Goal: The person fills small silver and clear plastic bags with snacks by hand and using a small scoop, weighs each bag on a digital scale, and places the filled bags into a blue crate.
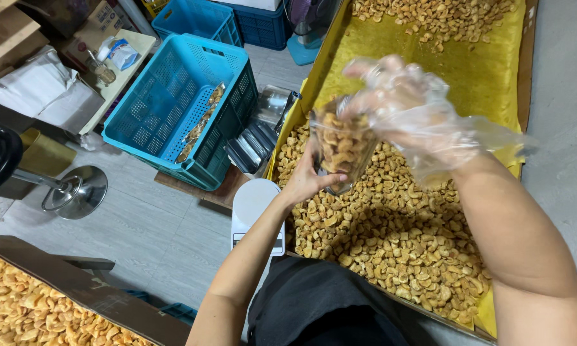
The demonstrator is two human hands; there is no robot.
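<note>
Holding clear pouch (341,146) upright, mouth up, left hand (306,181), gloved right hand (409,106) above

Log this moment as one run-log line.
left hand: bare, holds clear bag of snack pieces | right hand: plastic-gloved, at bag mouth | below: yellow-lined tray | beside: white scale

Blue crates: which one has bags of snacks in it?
The nearest light blue crate, beside the white scale, holds a row of filled clear bags. The darker blue crates behind it show nothing inside from here.
</note>
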